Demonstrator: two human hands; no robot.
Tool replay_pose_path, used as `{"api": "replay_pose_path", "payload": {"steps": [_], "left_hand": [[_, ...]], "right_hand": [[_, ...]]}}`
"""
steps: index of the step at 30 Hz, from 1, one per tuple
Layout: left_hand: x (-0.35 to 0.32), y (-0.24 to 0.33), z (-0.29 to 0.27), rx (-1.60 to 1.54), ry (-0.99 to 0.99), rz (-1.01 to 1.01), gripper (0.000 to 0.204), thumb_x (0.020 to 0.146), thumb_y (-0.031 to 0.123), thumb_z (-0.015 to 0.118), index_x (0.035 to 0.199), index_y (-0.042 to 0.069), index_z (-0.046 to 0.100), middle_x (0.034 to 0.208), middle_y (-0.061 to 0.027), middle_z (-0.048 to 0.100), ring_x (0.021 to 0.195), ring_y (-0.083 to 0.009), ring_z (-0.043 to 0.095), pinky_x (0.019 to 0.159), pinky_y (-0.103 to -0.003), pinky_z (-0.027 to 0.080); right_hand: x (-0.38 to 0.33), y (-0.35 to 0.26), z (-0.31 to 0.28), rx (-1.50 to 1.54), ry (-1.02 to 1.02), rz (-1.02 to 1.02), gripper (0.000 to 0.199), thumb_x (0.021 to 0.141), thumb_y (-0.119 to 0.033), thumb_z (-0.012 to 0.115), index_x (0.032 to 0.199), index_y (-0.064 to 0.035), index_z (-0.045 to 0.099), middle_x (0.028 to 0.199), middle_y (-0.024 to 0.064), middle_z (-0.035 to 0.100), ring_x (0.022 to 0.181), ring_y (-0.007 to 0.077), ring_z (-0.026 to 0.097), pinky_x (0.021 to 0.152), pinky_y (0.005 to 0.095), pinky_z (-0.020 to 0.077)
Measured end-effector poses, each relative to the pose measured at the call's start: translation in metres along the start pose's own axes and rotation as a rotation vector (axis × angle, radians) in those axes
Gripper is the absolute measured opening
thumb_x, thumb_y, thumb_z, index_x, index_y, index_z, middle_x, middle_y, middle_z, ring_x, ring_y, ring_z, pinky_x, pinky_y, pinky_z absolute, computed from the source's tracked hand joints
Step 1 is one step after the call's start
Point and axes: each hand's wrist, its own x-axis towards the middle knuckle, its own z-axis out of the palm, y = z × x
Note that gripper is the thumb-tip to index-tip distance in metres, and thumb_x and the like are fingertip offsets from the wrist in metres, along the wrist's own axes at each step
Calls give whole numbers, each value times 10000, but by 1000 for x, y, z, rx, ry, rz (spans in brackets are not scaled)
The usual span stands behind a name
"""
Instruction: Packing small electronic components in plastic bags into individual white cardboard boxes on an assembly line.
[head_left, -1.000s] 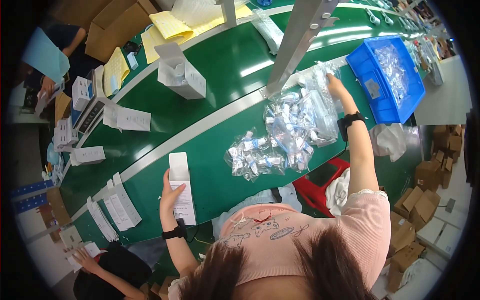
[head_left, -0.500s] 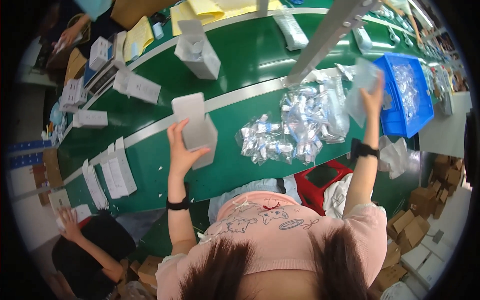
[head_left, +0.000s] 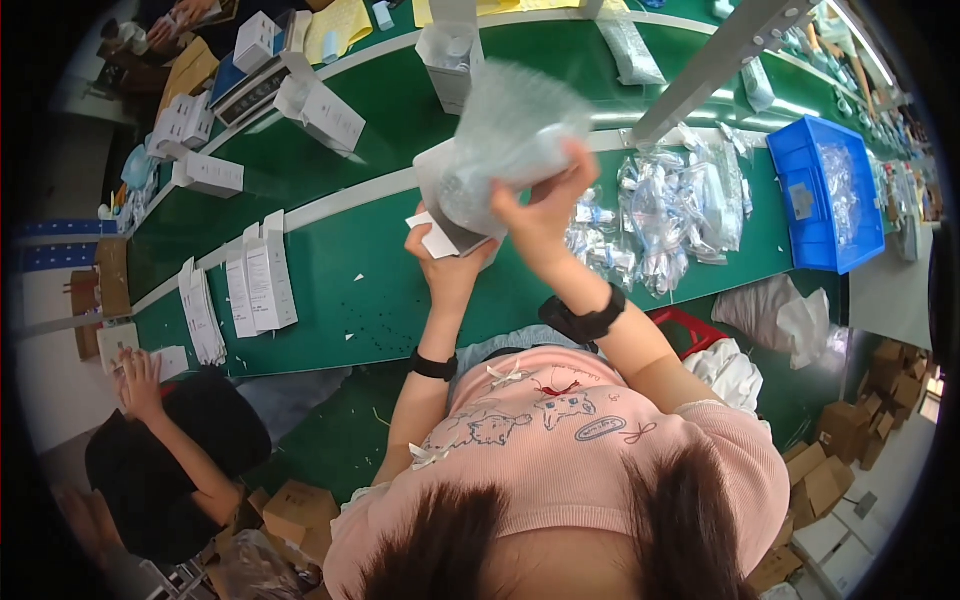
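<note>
My left hand (head_left: 452, 272) is closed around an open white carton (head_left: 434, 165), tilted over the near green bench. My right hand (head_left: 548, 222) grips a clear plastic bag (head_left: 505, 110), smeared by motion, with something pale blue showing through it. The bag's lower part overlaps the carton's opening; whether it is inside I cannot tell. To the right of my hands lies a pile of small clear packets (head_left: 665, 215) with white and blue contents.
A blue bin (head_left: 800, 200) of clear packets stands at the right. Flat white cartons (head_left: 262, 280) lie at the left. Across the rail stands another open carton (head_left: 447, 75). A metal post (head_left: 700, 70) rises beyond the packets. A co-worker's hand (head_left: 140, 385) shows at lower left.
My right hand has brought the plastic bag left from beside the blue bin to the carton. The carton in my left hand has tilted. The whole view has shifted somewhat.
</note>
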Motion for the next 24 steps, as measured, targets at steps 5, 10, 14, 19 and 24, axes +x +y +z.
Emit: {"api": "replay_pose_path", "payload": {"steps": [5, 10, 14, 19, 24], "left_hand": [[-16, -29, -14, 45, 88, -131, 824, 531, 69, 816, 1068, 96, 193, 1257, -250, 333, 1088, -341, 449, 889, -396, 391], [-18, -20, -24, -159, 61, -132, 831, 528, 73, 822, 1081, 98, 201, 1281, -247, 290, 1103, -349, 436, 901, -399, 387], [-13, -20, -19, -216, 112, 240, 848, 522, 74, 829, 1091, 101, 201, 1296, -260, 258, 1128, -342, 419, 898, -412, 393], [-12, -26, -21, -101, -2, 83, 847, 538, 93, 820, 1145, 112, 229, 1313, -251, 242, 1141, -346, 409, 895, -418, 401], [15, 12, -46, 100, -63, 138, 513, 579, 89, 775, 1001, 78, 483, 1293, -228, 303, 1097, -331, 455, 854, -379, 425]], "right_hand": [[-29, 1, -2, -273, -474, -333, 628, 615, -47, 676, 1181, -129, 416, 1125, 155, 439, 1072, 329, 416, 926, 431, 330], [-9, 4, -49, -423, -621, -238, 341, 656, -12, 595, 988, -91, 592, 1077, 133, 493, 1044, 347, 446, 900, 425, 357], [8, 57, -123, -1003, -742, -131, 404, 642, 18, 546, 1030, -94, 558, 1026, 113, 515, 941, 303, 486, 789, 356, 432], [-10, 91, -168, -1215, -916, -10, 383, 637, 23, 544, 1004, -85, 543, 1012, 105, 514, 870, 315, 491, 724, 385, 448], [-7, 76, -158, -963, -676, 149, 327, 669, 35, 563, 972, -86, 535, 997, 77, 531, 826, 223, 537, 670, 311, 469]]}}
